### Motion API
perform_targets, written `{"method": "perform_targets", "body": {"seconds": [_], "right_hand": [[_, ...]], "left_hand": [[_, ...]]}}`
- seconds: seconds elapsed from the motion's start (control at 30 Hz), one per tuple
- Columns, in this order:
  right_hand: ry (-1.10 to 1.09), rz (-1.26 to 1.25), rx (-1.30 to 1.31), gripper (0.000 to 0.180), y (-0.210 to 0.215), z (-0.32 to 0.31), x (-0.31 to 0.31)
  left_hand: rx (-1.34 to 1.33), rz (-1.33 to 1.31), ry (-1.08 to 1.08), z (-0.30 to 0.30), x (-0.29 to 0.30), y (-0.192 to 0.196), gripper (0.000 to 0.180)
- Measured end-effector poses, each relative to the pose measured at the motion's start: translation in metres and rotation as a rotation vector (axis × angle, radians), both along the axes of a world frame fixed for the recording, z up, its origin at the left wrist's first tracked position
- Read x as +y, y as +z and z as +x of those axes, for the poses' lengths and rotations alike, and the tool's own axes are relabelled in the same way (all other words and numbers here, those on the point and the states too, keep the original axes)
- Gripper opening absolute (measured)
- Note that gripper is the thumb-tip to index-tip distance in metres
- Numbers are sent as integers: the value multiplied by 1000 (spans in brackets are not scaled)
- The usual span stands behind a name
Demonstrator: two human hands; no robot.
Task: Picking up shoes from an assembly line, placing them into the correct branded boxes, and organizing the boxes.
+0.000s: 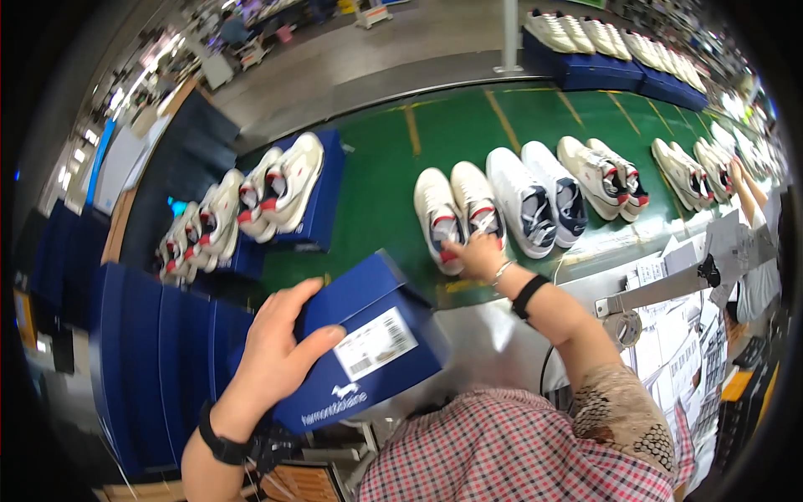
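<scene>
My left hand (280, 343) grips a dark blue shoebox (360, 293), its thumb lying across the end beside a white label. The box is tilted over the near edge of the green conveyor belt. My right hand (482, 256) reaches to the heel openings of two cream sneakers with red and navy linings: the left sneaker (434, 194) and the right sneaker (473, 191). Its fingers are bent at their collars, and part of the grip is hidden inside the shoes. Both sneakers rest on the belt, toes pointing away.
White sneakers (512, 188) and another cream pair (585, 171) stand to the right. At left, cream sneakers (297, 180) sit on blue boxes (322, 209); upright blue boxes (134, 368) stand nearer. A tape dispenser (623, 326) and papers (677, 351) lie right. Another person's arm (744, 188) reaches in there.
</scene>
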State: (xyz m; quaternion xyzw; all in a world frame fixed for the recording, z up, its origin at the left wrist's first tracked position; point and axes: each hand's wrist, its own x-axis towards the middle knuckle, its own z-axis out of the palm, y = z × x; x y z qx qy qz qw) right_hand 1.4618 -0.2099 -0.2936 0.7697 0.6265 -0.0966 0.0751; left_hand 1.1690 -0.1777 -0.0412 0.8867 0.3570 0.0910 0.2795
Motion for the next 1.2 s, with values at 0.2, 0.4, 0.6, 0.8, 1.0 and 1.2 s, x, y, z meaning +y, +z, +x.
{"method": "perform_targets", "body": {"seconds": [0.2, 0.4, 0.6, 0.8, 1.0, 1.2], "right_hand": [[-92, -113, 252, 32, -24, 11, 39], [-206, 198, 542, 36, 25, 49, 5], [-484, 408, 1326, 36, 76, 65, -13], [-432, 702, 1128, 39, 110, 50, -8], [-60, 794, 489, 30, 110, -21, 59], [120, 467, 201, 17, 47, -109, 158]], "left_hand": [[-375, 73, 368, -51, 47, -14, 35], [-634, 543, 528, -13, 84, -33, 32], [-333, 1029, -43, 51, 77, -153, 23], [-145, 936, -362, 58, 81, -244, 36], [-65, 881, -340, 68, 64, -281, 42], [-188, 409, -700, 100, 88, -304, 35]]}}
